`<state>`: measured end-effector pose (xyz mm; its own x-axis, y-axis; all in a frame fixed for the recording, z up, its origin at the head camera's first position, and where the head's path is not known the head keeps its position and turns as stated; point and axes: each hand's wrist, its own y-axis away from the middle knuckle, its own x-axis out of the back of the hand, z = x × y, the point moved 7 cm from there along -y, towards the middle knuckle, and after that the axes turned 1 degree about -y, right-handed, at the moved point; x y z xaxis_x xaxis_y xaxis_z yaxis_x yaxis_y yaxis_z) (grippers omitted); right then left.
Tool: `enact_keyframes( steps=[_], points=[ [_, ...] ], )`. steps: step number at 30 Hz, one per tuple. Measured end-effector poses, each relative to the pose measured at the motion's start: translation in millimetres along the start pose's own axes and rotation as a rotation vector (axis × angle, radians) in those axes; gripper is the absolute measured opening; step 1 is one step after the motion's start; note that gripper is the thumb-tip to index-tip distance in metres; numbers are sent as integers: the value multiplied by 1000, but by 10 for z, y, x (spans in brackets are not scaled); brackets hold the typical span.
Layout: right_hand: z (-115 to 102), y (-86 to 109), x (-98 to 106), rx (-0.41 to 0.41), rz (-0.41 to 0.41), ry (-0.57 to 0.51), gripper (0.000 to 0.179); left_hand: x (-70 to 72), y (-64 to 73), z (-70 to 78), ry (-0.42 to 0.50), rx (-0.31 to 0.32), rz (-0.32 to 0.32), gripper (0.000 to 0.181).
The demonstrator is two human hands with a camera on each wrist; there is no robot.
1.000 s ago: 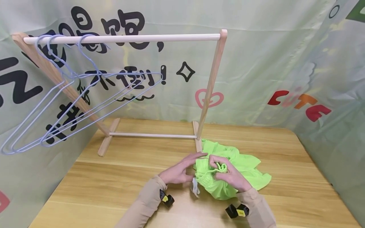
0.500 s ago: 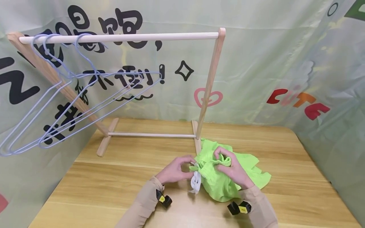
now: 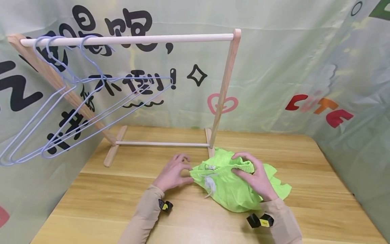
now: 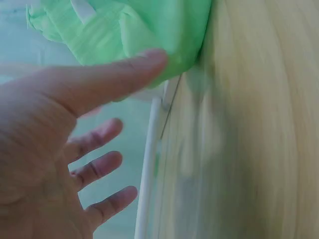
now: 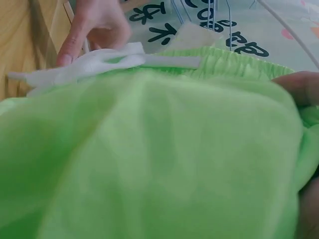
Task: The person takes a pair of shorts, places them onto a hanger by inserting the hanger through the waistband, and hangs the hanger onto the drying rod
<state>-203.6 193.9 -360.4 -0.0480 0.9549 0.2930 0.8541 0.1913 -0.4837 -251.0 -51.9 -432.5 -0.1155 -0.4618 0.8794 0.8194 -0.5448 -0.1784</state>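
Light-green shorts (image 3: 234, 191) with a gathered elastic waistband (image 5: 229, 62) lie bunched on the table, the waist facing up and partly spread. A white drawstring (image 3: 209, 184) hangs in a loop at the front of the waist. My right hand (image 3: 257, 176) holds the right end of the waistband between thumb and fingers. At the left corner of the waist is my left hand (image 3: 173, 173), fingers apart and loosely bent, thumb tip right at the cloth. In the left wrist view its thumb overlaps the green fabric (image 4: 169, 30), and the other fingers hold nothing.
A wooden rack (image 3: 223, 88) with a white top rail (image 3: 182, 38) stands behind on the wooden table (image 3: 320, 189). Several blue wire hangers (image 3: 105, 79) hang at its left end. The shorts lie against the rack's right foot. A printed cloth backdrop (image 3: 274, 67) surrounds the table.
The left hand has moved left, away from the bunched waist, and its fingers have spread. The waistband has widened, with the drawstring now on its front. The right hand has shifted slightly right, still holding on.
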Motion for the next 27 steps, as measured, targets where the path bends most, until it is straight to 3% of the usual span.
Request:
enact_keyframes(
  steps=[2,5,8,12,17,25,27],
  points=[
    [-15,2,18,14,13,3,36,32,7,-47,-27,10,18,33],
    [-41,0,55,27,44,-10,38,97,23,-66,33,22,25,38],
    [-66,-1,118,34,91,-50,42,171,40,-79,219,30,45,42],
    [-68,2,202,18,158,-115,47,317,63,-88,476,27,142,30],
    [-81,-6,235,15,219,-135,50,606,120,-17,520,-41,388,26],
    [-124,-3,230,90,240,-132,49,1148,387,267,284,-219,902,31],
    [-140,-5,217,111,214,-152,43,1232,453,326,236,-249,990,30]
  ],
)
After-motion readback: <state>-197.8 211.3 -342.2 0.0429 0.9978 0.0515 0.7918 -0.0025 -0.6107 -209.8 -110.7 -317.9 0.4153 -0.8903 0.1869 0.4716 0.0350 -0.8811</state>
